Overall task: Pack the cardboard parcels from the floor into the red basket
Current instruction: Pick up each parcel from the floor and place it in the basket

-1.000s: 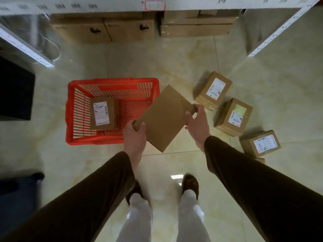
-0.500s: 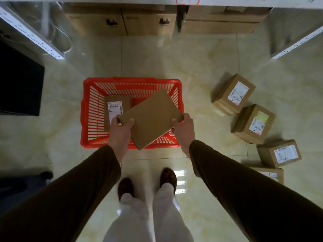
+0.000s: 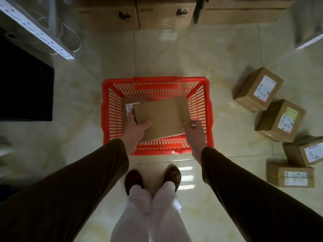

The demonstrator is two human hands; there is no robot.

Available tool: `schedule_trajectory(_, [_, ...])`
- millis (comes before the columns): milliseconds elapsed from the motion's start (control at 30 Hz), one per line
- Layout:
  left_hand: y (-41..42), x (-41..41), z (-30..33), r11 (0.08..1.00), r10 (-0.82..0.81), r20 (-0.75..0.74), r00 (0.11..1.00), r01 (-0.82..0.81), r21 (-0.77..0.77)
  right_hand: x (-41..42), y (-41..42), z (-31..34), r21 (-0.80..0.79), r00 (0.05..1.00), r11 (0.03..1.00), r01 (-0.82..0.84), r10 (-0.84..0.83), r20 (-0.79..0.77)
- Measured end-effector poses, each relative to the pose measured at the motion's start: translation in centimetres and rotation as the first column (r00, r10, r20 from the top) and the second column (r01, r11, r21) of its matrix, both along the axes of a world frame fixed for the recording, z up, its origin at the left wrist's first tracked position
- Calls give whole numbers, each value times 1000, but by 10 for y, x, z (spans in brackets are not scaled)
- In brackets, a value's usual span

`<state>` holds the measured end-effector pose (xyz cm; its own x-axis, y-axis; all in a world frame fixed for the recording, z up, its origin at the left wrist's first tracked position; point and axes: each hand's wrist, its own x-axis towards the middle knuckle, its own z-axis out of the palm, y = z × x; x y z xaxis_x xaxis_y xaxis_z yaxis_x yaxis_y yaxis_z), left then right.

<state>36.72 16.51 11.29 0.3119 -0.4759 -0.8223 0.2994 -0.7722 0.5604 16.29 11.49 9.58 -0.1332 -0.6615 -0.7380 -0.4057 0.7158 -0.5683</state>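
The person is lowering a flat cardboard parcel into the red basket, and both hands are holding it: the left hand is gripping the near left corner with the thumb lying across the top face, while the right hand is pinching the near right corner, its fingers curled under the edge. The parcel is hanging slightly tilted, and whether its far edge is already resting on anything is not something the view is showing. To do this step well, the person is probably best keeping the parcel level and easing it down towards the side beyond the right hand, where the mesh floor is looking free, then letting go with both hands together so it is not dropping or jamming against the slatted wall. Just beyond the left hand, partly under the held parcel, a labelled parcel is already lying in the basket. Well off to the right of the right hand, four more boxes are waiting on the floor, so the packing seems to be at an early stage.
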Motion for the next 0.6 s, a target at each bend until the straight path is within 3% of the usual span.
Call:
schedule_trajectory(133, [-14, 8, -13, 997, -50, 46, 998, 47, 58, 3, 5, -13, -9, 997, 999, 44, -43, 70])
schedule_trajectory(233, [-25, 15, -20, 988, -153, -13, 988, 153, 16, 0, 2, -18, -41, 992, 999, -33, 37, 116])
schedule_trajectory(367, [-45, 23, -22, 963, -259, -8, 966, 258, -74, -3, -7, -21, -93, 980, 979, -181, 187, 63])
schedule_trajectory(600, [-80, 29, -49, 885, -429, 152, 890, 448, -127, -9, -10, -48, -37, 995, 999, 15, -11, 103])
